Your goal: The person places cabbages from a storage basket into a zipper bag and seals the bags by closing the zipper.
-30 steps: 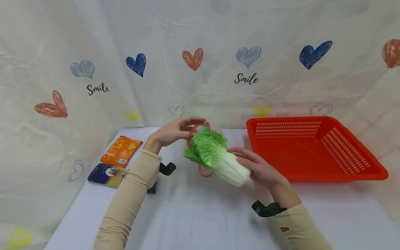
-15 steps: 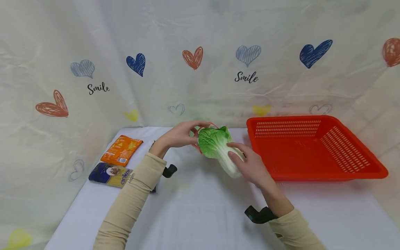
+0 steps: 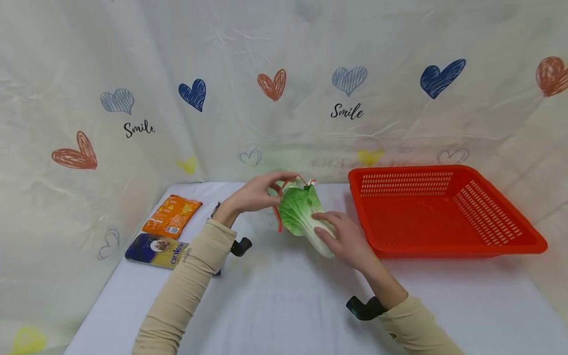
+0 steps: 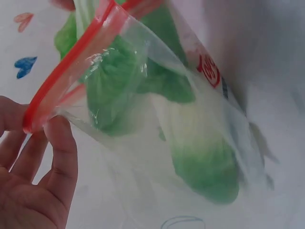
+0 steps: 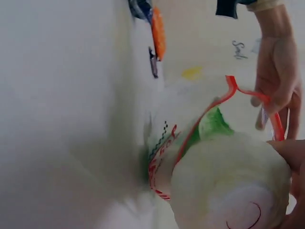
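Note:
A napa cabbage hangs over the middle of the table, leafy end up and to the left. My right hand grips its white stem end, thumb and fingers around it. My left hand pinches the red-edged mouth of a clear zip bag, thumb on one side of the red strip. In the left wrist view, the bag gapes, with green leaves at its mouth and another white-and-green vegetable inside. The right wrist view shows the cabbage's round base in front of the bag opening.
A red plastic basket stands at the right. An orange packet and a blue-and-yellow packet lie at the left, the second partly behind my left sleeve. A heart-printed sheet hangs behind the table.
My right hand has moved left and taken a higher grip over the cabbage, bringing it closer to the bag. My left hand has shifted slightly right, still holding the bag's edge.

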The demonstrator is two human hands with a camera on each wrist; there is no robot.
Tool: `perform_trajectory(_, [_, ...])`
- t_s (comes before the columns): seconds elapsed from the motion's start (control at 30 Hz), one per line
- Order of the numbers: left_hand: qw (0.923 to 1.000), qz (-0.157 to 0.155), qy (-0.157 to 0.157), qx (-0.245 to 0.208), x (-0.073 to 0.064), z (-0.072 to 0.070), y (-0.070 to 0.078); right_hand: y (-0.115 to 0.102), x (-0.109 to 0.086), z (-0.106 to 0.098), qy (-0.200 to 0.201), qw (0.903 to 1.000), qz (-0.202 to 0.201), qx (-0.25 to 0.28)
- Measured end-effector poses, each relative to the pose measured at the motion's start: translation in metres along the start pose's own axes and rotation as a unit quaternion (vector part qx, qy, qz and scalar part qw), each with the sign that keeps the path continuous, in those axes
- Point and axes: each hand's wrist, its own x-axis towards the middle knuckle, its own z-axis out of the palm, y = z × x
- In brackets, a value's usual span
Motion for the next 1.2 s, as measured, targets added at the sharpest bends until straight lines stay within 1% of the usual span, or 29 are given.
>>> perform_trajectory(0.03, [1.0, 0.005, -0.005, 0.002, 0.001, 0.002, 0.0, -0.002, 0.001, 0.004, -0.003, 0.9986, -0.032, -0.042])
perform_trajectory(0.1, [0.9997, 0.013, -0.02, 0.007, 0.003, 0.008, 0.001, -0.007, 0.004, 0.009, -0.02, 0.9918, -0.082, -0.096])
perform_trajectory(0.17, [0.9993, 0.021, -0.031, 0.008, 0.005, 0.013, 0.002, -0.011, 0.009, 0.013, -0.037, 0.9867, -0.108, -0.115])
perform_trajectory(0.2, [0.999, 0.025, -0.036, 0.008, 0.005, 0.016, 0.002, -0.012, 0.012, 0.015, -0.043, 0.9879, -0.104, -0.107])
perform_trajectory(0.23, [0.9989, 0.026, -0.039, 0.008, 0.005, 0.018, 0.003, -0.013, 0.016, 0.017, -0.046, 0.9911, -0.087, -0.089])
perform_trajectory(0.27, [0.9989, 0.026, -0.038, 0.011, 0.005, 0.02, 0.003, -0.013, 0.02, 0.018, -0.051, 0.996, -0.051, -0.052])
perform_trajectory(0.3, [0.9988, 0.028, -0.038, 0.014, 0.005, 0.022, 0.003, -0.013, 0.024, 0.019, -0.057, 0.9983, -0.006, 0.004])
perform_trajectory(0.33, [0.9988, 0.028, -0.037, 0.017, 0.004, 0.024, 0.003, -0.012, 0.028, 0.019, -0.059, 0.9948, 0.045, 0.07])
perform_trajectory(0.37, [0.9989, 0.027, -0.034, 0.02, 0.004, 0.026, 0.002, -0.01, 0.032, 0.02, -0.058, 0.9827, 0.1, 0.144])
perform_trajectory(0.4, [0.9989, 0.026, -0.03, 0.023, 0.004, 0.028, 0.001, -0.008, 0.034, 0.02, -0.05, 0.9625, 0.153, 0.218])
perform_trajectory(0.43, [0.9991, 0.025, -0.026, 0.023, 0.003, 0.029, 0.001, -0.006, 0.036, 0.02, -0.038, 0.937, 0.199, 0.284])
perform_trajectory(0.47, [0.9991, 0.028, -0.019, 0.026, 0.003, 0.03, -0.001, -0.004, 0.037, 0.02, -0.026, 0.9099, 0.233, 0.342])
perform_trajectory(0.5, [0.9992, 0.03, -0.013, 0.024, 0.003, 0.031, -0.001, -0.003, 0.037, 0.021, -0.014, 0.886, 0.252, 0.389])
perform_trajectory(0.53, [0.9993, 0.031, -0.005, 0.021, 0.003, 0.031, -0.002, -0.003, 0.037, 0.023, 0.0, 0.8679, 0.261, 0.422])
perform_trajectory(0.57, [0.9993, 0.034, 0.001, 0.016, 0.004, 0.031, -0.002, -0.004, 0.036, 0.024, 0.014, 0.8522, 0.267, 0.45])
perform_trajectory(0.63, [0.9989, 0.044, 0.016, 0.009, 0.005, 0.03, -0.002, -0.008, 0.034, 0.026, 0.056, 0.8316, 0.26, 0.488])
perform_trajectory(0.67, [0.9984, 0.05, 0.024, 0.004, 0.005, 0.029, -0.001, -0.011, 0.033, 0.027, 0.079, 0.8254, 0.251, 0.499])
perform_trajectory(0.7, [0.9979, 0.056, 0.032, -0.009, 0.006, 0.028, 0.0, -0.014, 0.033, 0.026, 0.101, 0.822, 0.242, 0.505])
perform_trajectory(0.73, [0.9971, 0.061, 0.039, -0.024, 0.007, 0.028, 0.001, -0.017, 0.031, 0.025, 0.124, 0.8216, 0.232, 0.506])
perform_trajectory(0.8, [0.9944, 0.071, 0.053, -0.058, 0.007, 0.027, 0.003, -0.021, 0.03, 0.023, 0.162, 0.8288, 0.208, 0.493])
perform_trajectory(0.83, [0.9929, 0.073, 0.06, -0.072, 0.007, 0.027, 0.002, -0.023, 0.03, 0.022, 0.178, 0.8334, 0.196, 0.485])
perform_trajectory(0.9, [0.9905, 0.067, 0.067, -0.1, 0.007, 0.028, -0.001, -0.024, 0.029, 0.022, 0.195, 0.8493, 0.19, 0.453])
perform_trajectory(1.0, [0.9893, 0.036, 0.073, -0.121, 0.005, 0.031, -0.011, -0.022, 0.029, 0.026, 0.194, 0.8817, 0.197, 0.382])
perform_trajectory(1.03, [0.9891, 0.024, 0.074, -0.125, 0.004, 0.032, -0.016, -0.019, 0.029, 0.029, 0.191, 0.8953, 0.193, 0.354])
perform_trajectory(1.07, [0.9884, 0.014, 0.074, -0.132, 0.003, 0.033, -0.019, -0.017, 0.029, 0.032, 0.185, 0.9116, 0.186, 0.316])
perform_trajectory(1.1, [0.9876, 0.006, 0.075, -0.138, 0.002, 0.034, -0.022, -0.013, 0.029, 0.035, 0.182, 0.9282, 0.168, 0.278])
perform_trajectory(1.13, [0.9866, 0.002, 0.076, -0.144, 0.002, 0.035, -0.025, -0.01, 0.029, 0.039, 0.177, 0.9448, 0.138, 0.239])
perform_trajectory(1.17, [0.9861, 0.002, 0.077, -0.147, 0.002, 0.036, -0.027, -0.007, 0.03, 0.042, 0.171, 0.959, 0.102, 0.201])
perform_trajectory(1.2, [0.9858, 0.006, 0.078, -0.149, 0.001, 0.036, -0.028, -0.005, 0.031, 0.045, 0.163, 0.9711, 0.063, 0.162])
